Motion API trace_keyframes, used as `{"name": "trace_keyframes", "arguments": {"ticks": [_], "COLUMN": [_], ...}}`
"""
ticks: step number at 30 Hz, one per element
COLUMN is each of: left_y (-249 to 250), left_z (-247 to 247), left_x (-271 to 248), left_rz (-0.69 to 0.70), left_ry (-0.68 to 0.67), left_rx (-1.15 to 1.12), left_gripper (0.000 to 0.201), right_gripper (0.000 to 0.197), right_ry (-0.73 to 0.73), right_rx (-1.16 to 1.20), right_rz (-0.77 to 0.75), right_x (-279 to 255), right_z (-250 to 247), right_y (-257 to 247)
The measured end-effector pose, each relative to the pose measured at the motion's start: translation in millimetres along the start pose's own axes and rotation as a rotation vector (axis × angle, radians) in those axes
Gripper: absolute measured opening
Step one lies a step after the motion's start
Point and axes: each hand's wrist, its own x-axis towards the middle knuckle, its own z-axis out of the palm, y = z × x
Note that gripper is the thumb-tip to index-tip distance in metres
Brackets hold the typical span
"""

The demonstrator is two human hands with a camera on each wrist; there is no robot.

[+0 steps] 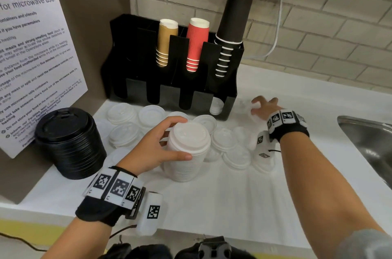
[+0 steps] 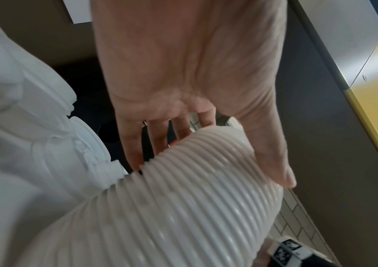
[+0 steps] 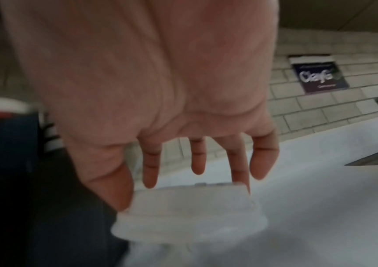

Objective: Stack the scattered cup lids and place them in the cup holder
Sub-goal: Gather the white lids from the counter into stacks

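Observation:
A tall stack of white lids (image 1: 186, 165) stands mid-counter, and my left hand (image 1: 184, 137) grips it near the top, thumb in front and fingers behind. The left wrist view shows the ribbed stack (image 2: 183, 207) under that hand (image 2: 213, 171). To the right of the black cup holder (image 1: 176, 93), my right hand (image 1: 257, 107) pinches a single white lid (image 1: 255, 117). In the blurred right wrist view, the thumb and one finger of this hand (image 3: 183, 193) sit on that lid's (image 3: 190, 220) rim. Several loose white lids (image 1: 123, 113) lie in front of the holder. Its lower right slot holds white lids (image 1: 216, 106).
A stack of black lids (image 1: 70, 142) stands at the left by a microwave notice (image 1: 31, 57). Brown cups (image 1: 166, 40), red cups (image 1: 197, 42) and black cups (image 1: 233, 21) fill the holder's back slots. A steel sink (image 1: 369, 142) lies at the right.

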Motion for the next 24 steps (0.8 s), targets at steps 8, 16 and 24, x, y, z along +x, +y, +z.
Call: {"name": "trace_keyframes", "arguments": {"ticks": [8,16,24], "left_y": [-2.6,-2.0,-1.3], "left_z": [0.4,2.2,2.8], "left_x": [0.9,1.7,3.5], "left_rz": [-0.023,-0.039,-0.051], "left_ry": [0.031,0.042,0.030], "left_rx": [-0.006,-0.045,-0.043], "left_gripper": [0.081,0.094,0.098], "right_gripper": [0.024,0.038,0.039], "right_ry": [0.027,-0.103,-0.106], "right_rx": [0.816,0.663,0.572], "right_rz": [-0.541,-0.771,-0.862], "right_x": [-112.0,-153.8,-154.4], "right_z": [-9.4,33.6,32.4], "right_y": [-38.5,-64.0,-77.7]}}
